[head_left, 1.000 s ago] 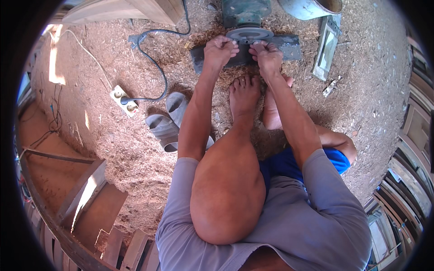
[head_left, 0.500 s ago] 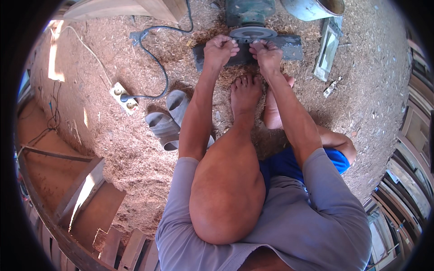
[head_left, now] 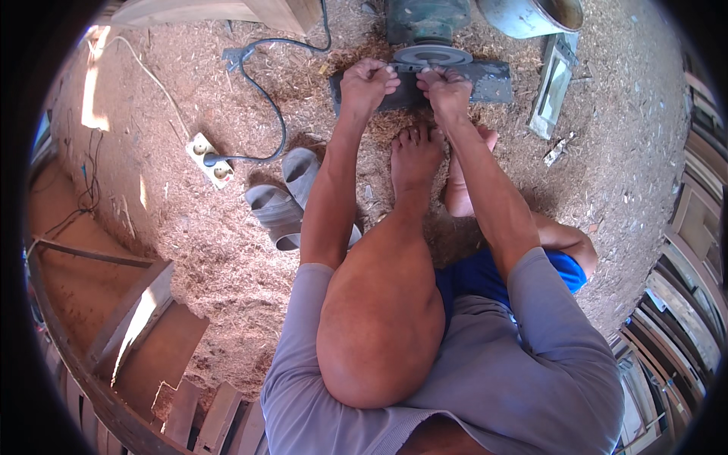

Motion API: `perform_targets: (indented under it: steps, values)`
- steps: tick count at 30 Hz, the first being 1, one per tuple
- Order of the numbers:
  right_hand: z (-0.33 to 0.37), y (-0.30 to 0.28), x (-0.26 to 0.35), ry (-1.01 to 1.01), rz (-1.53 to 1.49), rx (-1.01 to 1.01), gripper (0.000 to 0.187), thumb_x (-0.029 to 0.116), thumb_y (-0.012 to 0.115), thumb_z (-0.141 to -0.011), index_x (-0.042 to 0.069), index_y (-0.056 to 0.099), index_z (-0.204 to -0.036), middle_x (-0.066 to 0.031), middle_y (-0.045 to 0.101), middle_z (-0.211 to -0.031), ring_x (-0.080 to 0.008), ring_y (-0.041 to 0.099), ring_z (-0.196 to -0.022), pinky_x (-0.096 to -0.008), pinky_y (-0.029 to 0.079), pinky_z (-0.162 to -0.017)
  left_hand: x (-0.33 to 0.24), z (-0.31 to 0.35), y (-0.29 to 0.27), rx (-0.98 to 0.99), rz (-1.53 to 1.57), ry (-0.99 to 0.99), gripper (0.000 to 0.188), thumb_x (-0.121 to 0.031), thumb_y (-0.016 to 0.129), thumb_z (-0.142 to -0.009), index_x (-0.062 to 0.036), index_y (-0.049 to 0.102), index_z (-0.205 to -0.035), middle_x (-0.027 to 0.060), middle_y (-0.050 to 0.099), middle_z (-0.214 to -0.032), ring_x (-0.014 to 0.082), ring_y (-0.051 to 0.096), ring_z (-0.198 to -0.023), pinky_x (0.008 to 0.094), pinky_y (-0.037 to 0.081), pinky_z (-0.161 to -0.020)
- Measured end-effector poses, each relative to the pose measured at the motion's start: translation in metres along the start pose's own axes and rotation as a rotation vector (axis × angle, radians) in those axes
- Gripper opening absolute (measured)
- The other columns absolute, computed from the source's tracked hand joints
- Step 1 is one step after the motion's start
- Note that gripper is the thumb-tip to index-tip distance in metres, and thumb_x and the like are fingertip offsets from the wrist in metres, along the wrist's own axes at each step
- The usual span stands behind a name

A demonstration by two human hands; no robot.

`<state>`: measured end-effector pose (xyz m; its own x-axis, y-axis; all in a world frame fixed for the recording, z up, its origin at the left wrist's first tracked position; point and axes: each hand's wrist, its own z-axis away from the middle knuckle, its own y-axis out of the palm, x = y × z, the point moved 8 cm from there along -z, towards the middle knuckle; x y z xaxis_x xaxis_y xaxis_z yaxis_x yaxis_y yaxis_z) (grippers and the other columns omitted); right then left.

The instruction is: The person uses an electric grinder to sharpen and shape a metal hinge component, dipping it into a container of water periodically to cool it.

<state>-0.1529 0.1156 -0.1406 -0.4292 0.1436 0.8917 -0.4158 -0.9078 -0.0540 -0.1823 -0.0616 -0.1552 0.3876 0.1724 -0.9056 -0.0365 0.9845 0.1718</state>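
Thin strip (head_left: 409, 67) in hands (head_left: 368, 85) (head_left: 447, 91); disc (head_left: 432, 55) near

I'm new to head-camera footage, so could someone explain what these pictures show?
There's no robot here: a person works barehanded. The view is from a wide fisheye camera on their head, looking down, so edges bend and the forearms rise from below. The left hand and right hand seem to pinch a thin dark strip near a grey disc on a green machine. Beneath lies a dark board. On the shavings-strewn ground are sandals and a white socket block with a plug in it.
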Motion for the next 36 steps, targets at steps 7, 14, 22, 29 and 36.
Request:
perform_targets:
  steps: [7, 14, 22, 29, 36]
  values:
    - [0.003, 0.008, 0.000, -0.039, 0.108, 0.051, 0.013, 0.009, 0.067, -0.083, -0.003, 0.068, -0.088, -0.0094, 0.069, -0.079, -0.0084, 0.061, -0.062, -0.0202, 0.044, -0.051, 0.000, 0.005, -0.011, -0.013, 0.011, 0.013, 0.008, -0.002, 0.059, -0.089, 0.0046, 0.057, -0.093, 0.0140, 0.065, -0.085, 0.0188, 0.068, -0.072, 0.0258, 0.058, -0.062]
    - [0.012, 0.001, 0.009, -0.140, 0.130, 0.115, 0.013, 0.010, 0.065, -0.085, -0.002, 0.068, -0.089, -0.0086, 0.069, -0.079, -0.0073, 0.060, -0.063, -0.0186, 0.044, -0.055, -0.008, 0.019, -0.010, -0.019, -0.032, 0.017, 0.009, -0.004, 0.059, -0.090, 0.0043, 0.057, -0.094, 0.0131, 0.066, -0.085, 0.0178, 0.068, -0.072, 0.0260, 0.057, -0.064]
    - [0.095, -0.021, 0.009, 0.182, -0.285, 0.421, 0.018, 0.006, 0.055, -0.093, -0.004, 0.061, -0.107, -0.0090, 0.068, -0.088, -0.0096, 0.062, -0.070, -0.0210, 0.050, -0.063, -0.035, 0.084, 0.001, 0.110, 0.401, -0.047, 0.020, -0.005, 0.057, -0.091, 0.0036, 0.056, -0.110, 0.0150, 0.064, -0.097, 0.0209, 0.067, -0.083, 0.0305, 0.058, -0.071]
    - [0.123, -0.055, 0.032, 0.071, -0.295, 0.391, 0.010, 0.008, 0.060, -0.091, 0.000, 0.061, -0.098, -0.0026, 0.062, -0.078, -0.0094, 0.057, -0.069, -0.0227, 0.048, -0.066, -0.051, 0.106, 0.049, 0.245, 0.355, -0.033, 0.027, -0.003, 0.056, -0.091, -0.0009, 0.055, -0.119, 0.0127, 0.063, -0.104, 0.0191, 0.064, -0.089, 0.0323, 0.057, -0.075]
    - [0.131, -0.077, 0.058, -0.085, 0.045, 0.441, 0.009, 0.002, 0.062, -0.088, 0.001, 0.065, -0.096, -0.0025, 0.064, -0.084, -0.0072, 0.057, -0.071, -0.0202, 0.048, -0.065, -0.086, 0.123, 0.086, 0.263, -0.024, 0.023, 0.030, -0.001, 0.061, -0.088, 0.0015, 0.056, -0.118, 0.0082, 0.064, -0.094, 0.0110, 0.061, -0.078, 0.0246, 0.054, -0.067]
